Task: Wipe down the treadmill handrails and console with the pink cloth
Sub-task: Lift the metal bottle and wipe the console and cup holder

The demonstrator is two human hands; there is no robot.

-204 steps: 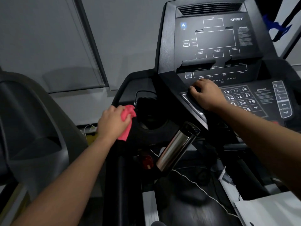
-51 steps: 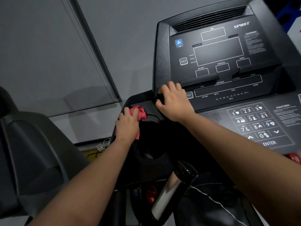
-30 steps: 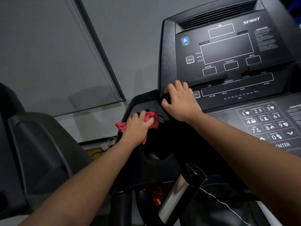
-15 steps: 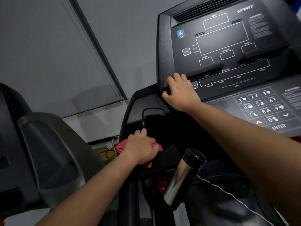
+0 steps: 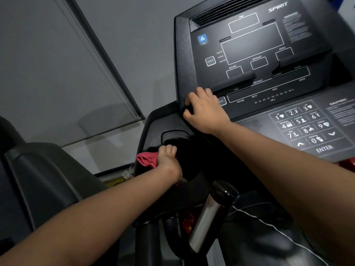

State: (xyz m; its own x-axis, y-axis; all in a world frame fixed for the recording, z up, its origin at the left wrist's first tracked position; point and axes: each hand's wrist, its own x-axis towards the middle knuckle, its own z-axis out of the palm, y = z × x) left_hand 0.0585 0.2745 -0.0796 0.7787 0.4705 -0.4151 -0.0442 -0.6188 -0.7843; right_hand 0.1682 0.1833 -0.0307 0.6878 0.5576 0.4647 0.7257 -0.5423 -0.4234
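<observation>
Left hand point(image 5: 169, 162): its fingers point(image 5: 167, 149) are curled over the pink cloth point(image 5: 147, 159) and press it on the rim of the cup holder point(image 5: 172, 134), low at the left of the console point(image 5: 249, 54).
Right hand point(image 5: 205, 110): it grips the console's left edge with bent fingers point(image 5: 194, 96), just beside the SCAN button point(image 5: 221, 101).
Pink cloth: bunched, mostly under the palm, with one fold showing at the left.
Risk, buttons: I think the bracing hand may slip onto SCAN. Later, a firm wipe over the keypad point(image 5: 307, 127) may press keys.
Risk, bottle: the steel bottle point(image 5: 209, 217) leans tilted near the left wrist, so a quick pull back of that arm could knock it.
Risk, cable: the white cable point(image 5: 278, 233) runs below the right forearm and could catch.
Risk, coverage: a bunched cloth probably cleans only a narrow strip.
</observation>
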